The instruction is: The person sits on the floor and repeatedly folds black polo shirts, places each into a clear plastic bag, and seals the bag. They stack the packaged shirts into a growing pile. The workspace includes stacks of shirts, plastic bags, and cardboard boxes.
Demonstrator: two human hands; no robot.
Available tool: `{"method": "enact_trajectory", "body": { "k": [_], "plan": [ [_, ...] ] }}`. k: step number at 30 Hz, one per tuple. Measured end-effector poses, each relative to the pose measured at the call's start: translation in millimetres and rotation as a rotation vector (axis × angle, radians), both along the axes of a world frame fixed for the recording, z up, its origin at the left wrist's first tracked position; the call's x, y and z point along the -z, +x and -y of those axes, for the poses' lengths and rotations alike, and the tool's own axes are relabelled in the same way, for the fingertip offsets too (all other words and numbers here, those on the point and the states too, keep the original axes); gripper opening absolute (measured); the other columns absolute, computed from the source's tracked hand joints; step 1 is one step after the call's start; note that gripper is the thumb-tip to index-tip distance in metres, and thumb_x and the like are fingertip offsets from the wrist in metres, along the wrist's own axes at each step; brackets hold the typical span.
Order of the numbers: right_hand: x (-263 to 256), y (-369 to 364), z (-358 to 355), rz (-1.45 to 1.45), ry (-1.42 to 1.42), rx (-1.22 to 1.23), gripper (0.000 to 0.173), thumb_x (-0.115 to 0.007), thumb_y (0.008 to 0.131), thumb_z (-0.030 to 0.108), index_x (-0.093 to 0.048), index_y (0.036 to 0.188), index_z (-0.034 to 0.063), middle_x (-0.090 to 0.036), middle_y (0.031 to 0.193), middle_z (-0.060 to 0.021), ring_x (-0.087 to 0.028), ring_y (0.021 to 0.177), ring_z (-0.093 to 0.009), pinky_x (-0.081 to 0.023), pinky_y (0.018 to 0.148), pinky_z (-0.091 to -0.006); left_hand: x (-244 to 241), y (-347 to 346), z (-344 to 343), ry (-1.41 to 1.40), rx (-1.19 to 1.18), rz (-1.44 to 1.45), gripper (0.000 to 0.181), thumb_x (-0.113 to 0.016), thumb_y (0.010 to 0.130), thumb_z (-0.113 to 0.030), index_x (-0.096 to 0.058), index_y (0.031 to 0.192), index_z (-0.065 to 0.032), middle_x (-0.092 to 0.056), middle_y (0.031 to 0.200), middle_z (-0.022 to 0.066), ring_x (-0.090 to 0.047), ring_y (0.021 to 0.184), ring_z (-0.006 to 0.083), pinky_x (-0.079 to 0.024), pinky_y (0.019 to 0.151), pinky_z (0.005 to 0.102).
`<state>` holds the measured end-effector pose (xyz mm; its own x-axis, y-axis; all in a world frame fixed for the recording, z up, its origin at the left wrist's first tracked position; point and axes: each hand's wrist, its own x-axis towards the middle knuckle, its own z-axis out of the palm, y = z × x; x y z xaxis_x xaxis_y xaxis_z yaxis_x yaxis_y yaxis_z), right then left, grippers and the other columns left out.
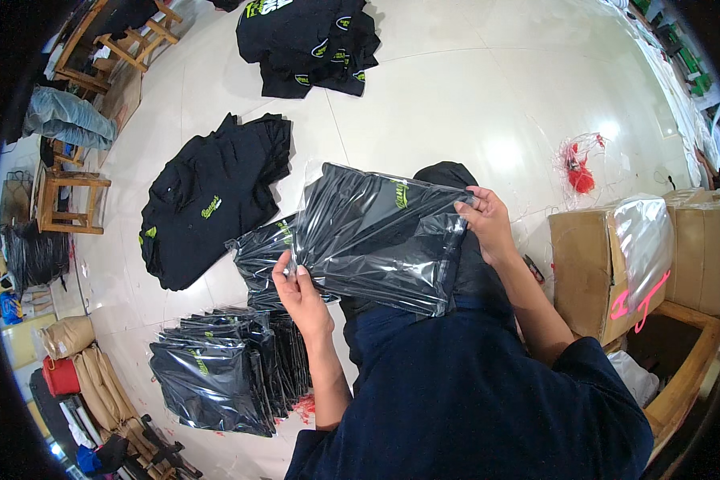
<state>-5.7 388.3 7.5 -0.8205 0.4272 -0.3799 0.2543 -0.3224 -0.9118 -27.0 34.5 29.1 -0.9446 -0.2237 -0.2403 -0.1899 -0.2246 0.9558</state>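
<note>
A folded black shirt in a clear plastic bag (384,234) is stretched between my two hands, above my lap. My left hand (303,294) pinches the bag's left edge, and my right hand (489,225) grips its upper right corner. Partly under it, on the left, lies another bagged black shirt (264,258). A pile of unbagged black shirts (216,198) with green lettering rests on the floor farther left. Below that, a stack of bagged black shirts (216,372) leans in overlapping rows. More black shirts (312,48) are heaped at the top.
Cardboard boxes (582,270) stand at the right above a wooden frame (684,408). Tangled red and clear strands (581,171) lie on the tiled floor. Wooden stools (72,201), brown wrapped bundles (99,384) and a red box (60,376) line the left side.
</note>
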Motion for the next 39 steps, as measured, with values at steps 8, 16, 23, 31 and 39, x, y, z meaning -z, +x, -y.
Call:
{"method": "enact_trajectory", "body": {
  "k": [8,16,23,31,39],
  "plan": [
    [-9.4,-1.3,8.3,0.046,-0.096,-0.046,0.046,-0.073,0.099,0.0,-0.049,0.138,-0.0051,-0.073,0.11,-0.01,-0.07,0.091,-0.012,-0.058,0.078,-0.0252,49.1,-3.3,4.4,-0.262,-0.139,0.11,0.039,-0.063,0.107,-0.007,-0.047,0.143,-0.0033,-0.062,0.104,0.0043,-0.053,0.089,0.0094,-0.042,0.077,0.0242],
    [-8.2,1.2,3.7,0.032,-0.232,0.02,0.033,-0.069,0.105,0.011,-0.053,0.133,0.0065,-0.073,0.106,-0.003,-0.069,0.089,-0.008,-0.058,0.07,-0.0266,5.4,11.4,-0.6,0.254,-0.176,0.109,0.045,-0.068,0.104,-0.003,-0.049,0.144,-0.0059,-0.067,0.112,0.0031,-0.065,0.103,0.0124,-0.053,0.097,0.0298],
    [-1.1,-2.3,3.2,0.014,-0.237,0.012,0.036,-0.069,0.105,0.012,-0.05,0.135,0.0048,-0.073,0.105,-0.0058,-0.07,0.083,-0.011,-0.06,0.067,-0.0299,79.8,17.9,42.0,0.182,-0.284,0.453,0.045,-0.072,0.099,-0.008,-0.052,0.139,-0.0061,-0.064,0.134,0.0108,-0.065,0.116,0.0217,-0.05,0.101,0.037],
    [-10.4,-6.7,2.8,0.026,-0.244,0.057,0.037,-0.069,0.105,0.012,-0.049,0.134,0.0005,-0.073,0.103,-0.0104,-0.074,0.087,-0.015,-0.064,0.071,-0.0336,15.4,-39.8,-46.5,-1.211,0.829,-0.216,0.075,-0.05,0.11,-0.044,-0.021,0.172,-0.0109,-0.009,0.177,0.0272,-0.002,0.163,0.0506,-0.003,0.128,0.0681],
    [-15.1,-22.6,-0.6,-0.097,-0.343,0.054,0.038,-0.072,0.103,0.01,-0.046,0.13,0.0011,-0.074,0.108,-0.0149,-0.075,0.089,-0.019,-0.063,0.072,-0.0338,-15.1,-115.9,-126.7,-1.147,0.955,-0.627,0.082,-0.059,0.105,-0.053,-0.033,0.167,-0.0053,-0.029,0.172,0.0255,-0.018,0.162,0.0459,-0.003,0.129,0.0658]
  ]
}}
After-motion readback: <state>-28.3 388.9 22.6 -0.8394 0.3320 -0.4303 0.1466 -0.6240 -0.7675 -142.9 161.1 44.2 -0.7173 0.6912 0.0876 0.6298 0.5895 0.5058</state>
